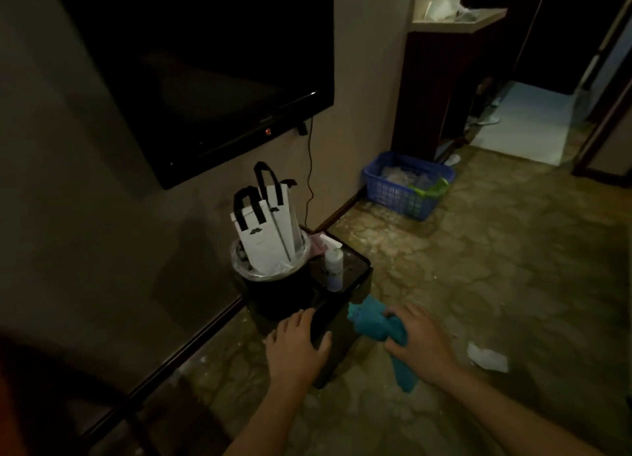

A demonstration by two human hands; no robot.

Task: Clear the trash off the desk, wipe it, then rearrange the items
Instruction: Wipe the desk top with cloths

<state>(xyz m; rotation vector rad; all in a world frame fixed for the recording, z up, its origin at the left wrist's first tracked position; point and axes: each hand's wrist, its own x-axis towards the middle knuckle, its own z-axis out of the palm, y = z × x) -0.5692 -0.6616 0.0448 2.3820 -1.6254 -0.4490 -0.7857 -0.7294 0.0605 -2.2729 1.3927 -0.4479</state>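
My right hand (419, 341) grips a teal cloth (372, 322), which hangs down beside a low black box-shaped stand (342, 305) on the floor. My left hand (295, 344) rests flat on the stand's near top edge, fingers spread. A white bottle (333, 266) stands upright on the stand's glossy top. Behind it, a round black bin (273, 284) with a clear liner holds two white paper bags (263, 230) with black handles.
A wall-mounted dark TV (205, 66) hangs above, its cable running down the wall. A blue plastic basket (407, 185) sits on the floor by a dark cabinet (441, 89). A crumpled white paper (487, 356) lies on the patterned floor to the right.
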